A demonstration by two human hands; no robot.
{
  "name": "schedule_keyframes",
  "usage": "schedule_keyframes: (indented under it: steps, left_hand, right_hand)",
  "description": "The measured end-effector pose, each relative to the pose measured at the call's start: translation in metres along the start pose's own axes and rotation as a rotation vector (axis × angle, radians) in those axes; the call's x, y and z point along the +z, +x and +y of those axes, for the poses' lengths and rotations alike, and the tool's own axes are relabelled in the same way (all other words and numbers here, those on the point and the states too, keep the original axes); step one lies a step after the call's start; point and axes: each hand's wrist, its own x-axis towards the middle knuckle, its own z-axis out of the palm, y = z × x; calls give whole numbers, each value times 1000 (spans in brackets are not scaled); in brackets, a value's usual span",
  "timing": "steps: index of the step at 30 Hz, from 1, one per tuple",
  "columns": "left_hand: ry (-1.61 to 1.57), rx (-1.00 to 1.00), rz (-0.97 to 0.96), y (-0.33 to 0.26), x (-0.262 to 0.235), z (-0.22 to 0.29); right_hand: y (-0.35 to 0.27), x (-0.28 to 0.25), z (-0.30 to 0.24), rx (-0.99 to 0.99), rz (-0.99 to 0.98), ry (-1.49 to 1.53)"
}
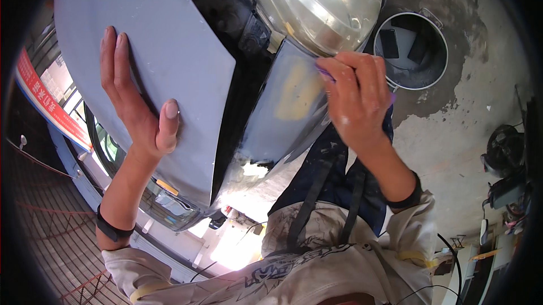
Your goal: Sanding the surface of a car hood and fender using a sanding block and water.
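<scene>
My left hand (133,98) rests on the grey car hood (169,39), fingers stretched out and thumb apart, holding nothing. At the upper middle, my right hand (359,98) is closed on a thin purple sheet that looks like sandpaper (325,73); only its edges show past my fingers. This hand is at the edge of the grey fender panel (266,104), just below the headlight (328,5). Beside my right fingers, a yellowish patch (297,90) marks the fender. A dark gap runs between the hood and the fender.
A metal bucket (444,64) with water and dark flat pieces in it stands on the wet concrete floor (424,135), right of the headlight. Dark equipment (503,152) sits at the far right. A red banner (48,98) hangs at the left.
</scene>
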Motion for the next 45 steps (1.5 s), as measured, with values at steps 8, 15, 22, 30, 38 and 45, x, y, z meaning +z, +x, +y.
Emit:
schedule_keyframes:
  steps: [8,15,22,30,38,45]
  left_hand:
    - [5,5,-20,-1,-1,1]
    - [37,-18,-33,1,-1,3]
    - [13,-53,-39,-2,-1,7]
    - [3,-31,-62,0,-8,1]
    - [-48,-113,-172,-11,-22,-1]
    - [-108,-207,-220,-20,-7,5]
  right_hand:
    - [-19,-3,46,-206,-44,35]
    - [-23,8,73,-316,48,121]
    - [-34,9,105,-317,10,94]
    - [-62,8,159,307,-26,158]
    - [-221,30,427,858,-382,-240]
    - [-270,96,554,1029,-833,-642]
